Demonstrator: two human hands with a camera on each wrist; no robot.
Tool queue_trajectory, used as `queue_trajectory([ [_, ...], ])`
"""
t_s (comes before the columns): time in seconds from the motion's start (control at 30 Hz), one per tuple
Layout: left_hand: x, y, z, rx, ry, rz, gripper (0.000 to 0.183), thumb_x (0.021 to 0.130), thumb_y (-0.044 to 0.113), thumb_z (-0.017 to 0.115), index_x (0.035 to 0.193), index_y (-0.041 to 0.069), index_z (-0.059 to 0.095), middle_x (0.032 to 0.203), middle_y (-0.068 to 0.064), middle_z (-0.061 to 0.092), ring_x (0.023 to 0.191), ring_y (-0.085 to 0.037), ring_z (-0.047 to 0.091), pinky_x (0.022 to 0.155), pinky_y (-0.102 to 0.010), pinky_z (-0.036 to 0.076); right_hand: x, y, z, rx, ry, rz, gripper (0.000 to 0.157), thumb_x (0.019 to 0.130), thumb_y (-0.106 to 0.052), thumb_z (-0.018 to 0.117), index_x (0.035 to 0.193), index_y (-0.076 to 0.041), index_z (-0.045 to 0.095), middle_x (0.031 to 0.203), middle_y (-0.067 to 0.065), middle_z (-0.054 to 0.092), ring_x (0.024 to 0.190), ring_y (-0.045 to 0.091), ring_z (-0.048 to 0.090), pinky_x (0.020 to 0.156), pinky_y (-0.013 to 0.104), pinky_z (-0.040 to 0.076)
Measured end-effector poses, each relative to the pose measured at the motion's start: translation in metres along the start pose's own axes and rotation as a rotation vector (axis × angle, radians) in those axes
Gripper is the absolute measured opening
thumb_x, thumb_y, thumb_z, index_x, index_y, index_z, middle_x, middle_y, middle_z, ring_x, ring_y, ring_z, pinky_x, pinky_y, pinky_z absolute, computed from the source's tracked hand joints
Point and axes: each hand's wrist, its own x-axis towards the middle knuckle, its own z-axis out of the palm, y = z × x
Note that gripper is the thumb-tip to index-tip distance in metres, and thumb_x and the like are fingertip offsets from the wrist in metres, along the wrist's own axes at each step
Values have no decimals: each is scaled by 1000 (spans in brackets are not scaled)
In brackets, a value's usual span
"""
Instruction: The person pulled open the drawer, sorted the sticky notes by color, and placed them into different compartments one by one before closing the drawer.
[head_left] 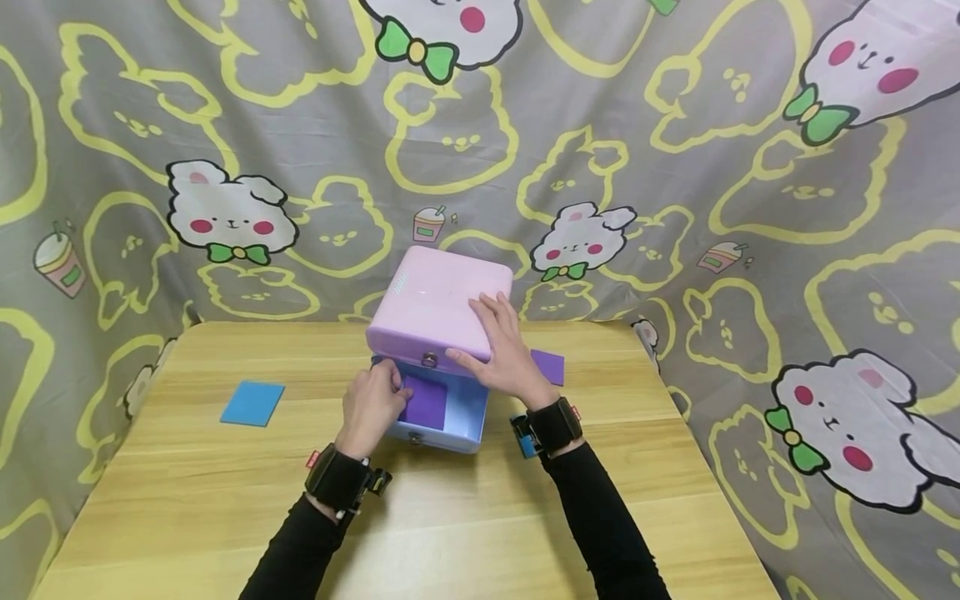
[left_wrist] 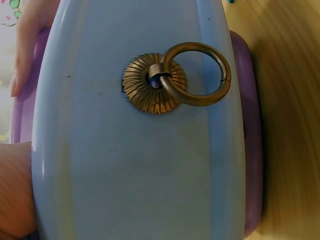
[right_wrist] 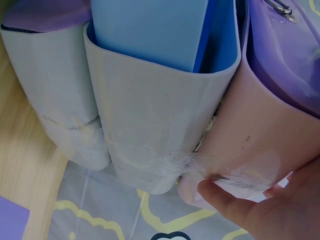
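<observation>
My left hand [head_left: 371, 404] pinches one flat purple square [head_left: 427, 404] with curled fingers, in one light-blue drawer [head_left: 468, 412]. My right hand [head_left: 508, 354] rests, fingers spread, on one pink rounded box [head_left: 435, 304]. One other purple square [head_left: 550, 367] and one flat blue square [head_left: 252, 403] lie on the tabletop [head_left: 667, 508].
</observation>
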Motion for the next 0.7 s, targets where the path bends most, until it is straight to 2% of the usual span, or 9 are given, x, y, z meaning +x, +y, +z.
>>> queue_trajectory([
  [0.3,2,2,3,57,-4,8,29,81,17,82,74,12,54,67,-6,62,59,-24,58,48,-29,39,1,1,1,3,0,0,87,89,-58,68,160,-26,29,170,5,19,161,24,-5,123,69,14],
  [0.7,1,1,4,49,21,12,30,80,15,83,75,11,54,67,-7,61,59,-25,57,48,-30,38,0,2,2,6,3,6,87,89,-59,68,160,-28,28,170,4,19,161,22,-6,123,70,16],
])
